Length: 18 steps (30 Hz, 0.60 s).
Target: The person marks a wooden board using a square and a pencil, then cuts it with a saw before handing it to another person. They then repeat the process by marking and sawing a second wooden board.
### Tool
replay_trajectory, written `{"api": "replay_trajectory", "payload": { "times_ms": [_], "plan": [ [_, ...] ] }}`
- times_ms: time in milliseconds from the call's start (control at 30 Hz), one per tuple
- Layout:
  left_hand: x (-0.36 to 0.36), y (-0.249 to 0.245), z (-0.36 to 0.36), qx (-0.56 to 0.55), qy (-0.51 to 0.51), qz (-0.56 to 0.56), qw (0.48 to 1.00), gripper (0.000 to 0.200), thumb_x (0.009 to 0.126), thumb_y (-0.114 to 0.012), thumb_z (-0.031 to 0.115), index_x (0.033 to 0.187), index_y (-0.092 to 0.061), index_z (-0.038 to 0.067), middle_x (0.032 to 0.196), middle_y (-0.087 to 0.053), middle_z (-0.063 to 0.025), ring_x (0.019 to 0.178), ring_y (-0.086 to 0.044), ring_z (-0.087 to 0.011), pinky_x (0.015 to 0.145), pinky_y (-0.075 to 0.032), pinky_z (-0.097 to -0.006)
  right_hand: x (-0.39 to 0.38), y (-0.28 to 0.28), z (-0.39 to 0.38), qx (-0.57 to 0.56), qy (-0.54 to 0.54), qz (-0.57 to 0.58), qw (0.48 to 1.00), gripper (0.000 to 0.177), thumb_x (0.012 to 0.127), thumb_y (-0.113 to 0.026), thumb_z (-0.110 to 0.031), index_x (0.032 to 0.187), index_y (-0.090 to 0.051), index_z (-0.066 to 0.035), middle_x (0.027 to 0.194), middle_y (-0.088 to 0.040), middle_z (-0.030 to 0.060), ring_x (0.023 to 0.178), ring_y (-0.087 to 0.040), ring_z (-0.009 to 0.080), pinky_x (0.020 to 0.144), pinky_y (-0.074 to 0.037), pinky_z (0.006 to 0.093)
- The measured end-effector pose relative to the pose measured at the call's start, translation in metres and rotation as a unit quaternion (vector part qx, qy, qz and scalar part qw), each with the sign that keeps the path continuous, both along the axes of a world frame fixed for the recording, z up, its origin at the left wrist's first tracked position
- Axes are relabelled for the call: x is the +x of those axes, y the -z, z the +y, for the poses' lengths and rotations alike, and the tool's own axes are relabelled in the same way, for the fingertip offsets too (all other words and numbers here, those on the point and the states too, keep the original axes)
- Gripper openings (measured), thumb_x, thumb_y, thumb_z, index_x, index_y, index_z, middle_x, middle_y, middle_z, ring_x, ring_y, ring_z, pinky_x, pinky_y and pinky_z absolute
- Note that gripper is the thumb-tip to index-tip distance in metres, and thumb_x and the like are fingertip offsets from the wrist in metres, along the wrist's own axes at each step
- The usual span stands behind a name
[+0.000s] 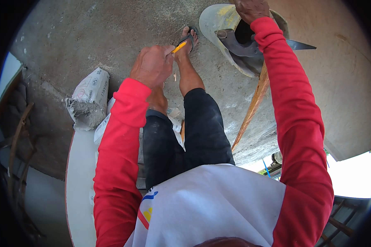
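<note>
My left hand is closed, with a short yellow, pencil-like stick between thumb and fingers, pointing up and right over the concrete floor. At the top edge, my right hand is bent closed over a worn pale bucket; its fingertips are partly cut off, and what it grips is unclear. A dark curved blade lies across the bucket's mouth, partly behind my right sleeve. Below it, a long brown wooden strip slants down and left between my legs and my right arm.
A torn white sack stands on the floor at left, beside a white curved surface. A large brown board is at right. My sandaled foot is on the concrete. Curved wooden pieces lie at far left.
</note>
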<state>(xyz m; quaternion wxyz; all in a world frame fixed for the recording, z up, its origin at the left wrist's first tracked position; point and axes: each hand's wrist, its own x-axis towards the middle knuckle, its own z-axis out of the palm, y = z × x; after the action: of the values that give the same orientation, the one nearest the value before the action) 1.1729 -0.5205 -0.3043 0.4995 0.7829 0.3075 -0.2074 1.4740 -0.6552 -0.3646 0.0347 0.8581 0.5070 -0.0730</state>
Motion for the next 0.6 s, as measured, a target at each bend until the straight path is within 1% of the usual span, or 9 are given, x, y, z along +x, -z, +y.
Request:
{"api": "replay_trajectory", "payload": {
  "times_ms": [100, 200, 300, 400, 500, 600],
  "plan": [
    [0.008, 0.008, -0.001, 0.024, 0.002, -0.033, 0.999, 0.03, 0.088, -0.058, 0.015, 0.113, -0.07, 0.003, 0.077, -0.064, -0.0252, 0.069, -0.066, -0.0373, 0.066, -0.05, -0.0418, 0.0, 0.001, 0.0, 0.003, -0.001, 0.007, 1.0, 0.03, 0.083, -0.068, -0.016, 0.105, -0.051, -0.006, 0.115, -0.055, 0.0199, 0.102, -0.058, 0.038, 0.084, -0.049, 0.045],
    [0.026, 0.008, 0.002, 0.025, -0.001, -0.038, 0.999, 0.029, 0.088, -0.059, 0.017, 0.111, -0.07, 0.003, 0.073, -0.063, -0.0237, 0.066, -0.065, -0.0368, 0.064, -0.05, -0.0413, 0.003, 0.002, -0.001, 0.008, -0.001, 0.01, 1.0, 0.03, 0.083, -0.068, -0.016, 0.105, -0.051, -0.006, 0.114, -0.055, 0.0198, 0.101, -0.058, 0.0379, 0.083, -0.049, 0.0449],
    [0.049, 0.016, 0.007, 0.055, 0.003, -0.086, 0.995, 0.029, 0.088, -0.059, 0.018, 0.11, -0.071, 0.005, 0.07, -0.063, -0.0226, 0.064, -0.064, -0.0369, 0.063, -0.051, -0.0418, 0.003, 0.004, -0.002, 0.011, -0.001, 0.014, 1.0, 0.03, 0.083, -0.068, -0.016, 0.105, -0.051, -0.006, 0.114, -0.055, 0.0198, 0.101, -0.058, 0.0378, 0.083, -0.049, 0.0449],
    [0.075, 0.021, 0.014, 0.078, -0.012, -0.142, 0.987, 0.028, 0.088, -0.059, 0.021, 0.108, -0.072, 0.006, 0.071, -0.064, -0.0223, 0.065, -0.064, -0.0373, 0.064, -0.051, -0.0424, 0.003, 0.005, -0.002, 0.013, -0.002, 0.018, 1.0, 0.03, 0.083, -0.068, -0.016, 0.105, -0.051, -0.006, 0.113, -0.055, 0.0197, 0.1, -0.059, 0.0378, 0.083, -0.049, 0.0448],
    [0.094, 0.037, 0.019, 0.094, -0.029, -0.143, 0.985, 0.028, 0.088, -0.059, 0.022, 0.108, -0.073, 0.007, 0.075, -0.066, -0.0217, 0.068, -0.065, -0.0377, 0.067, -0.053, -0.0427, 0.004, 0.005, -0.003, 0.016, -0.003, 0.023, 1.0, 0.03, 0.083, -0.068, -0.016, 0.105, -0.051, -0.006, 0.113, -0.056, 0.0196, 0.1, -0.059, 0.0377, 0.082, -0.049, 0.0448],
    [0.103, 0.055, 0.023, 0.134, 0.003, -0.144, 0.98, 0.029, 0.088, -0.058, 0.023, 0.108, -0.073, 0.008, 0.079, -0.068, -0.0208, 0.071, -0.066, -0.0375, 0.069, -0.054, -0.0426, 0.005, 0.005, -0.004, 0.019, -0.004, 0.026, 0.999, 0.03, 0.083, -0.068, -0.016, 0.105, -0.051, -0.006, 0.112, -0.056, 0.0196, 0.1, -0.059, 0.0377, 0.082, -0.049, 0.0447]
  ]
}}
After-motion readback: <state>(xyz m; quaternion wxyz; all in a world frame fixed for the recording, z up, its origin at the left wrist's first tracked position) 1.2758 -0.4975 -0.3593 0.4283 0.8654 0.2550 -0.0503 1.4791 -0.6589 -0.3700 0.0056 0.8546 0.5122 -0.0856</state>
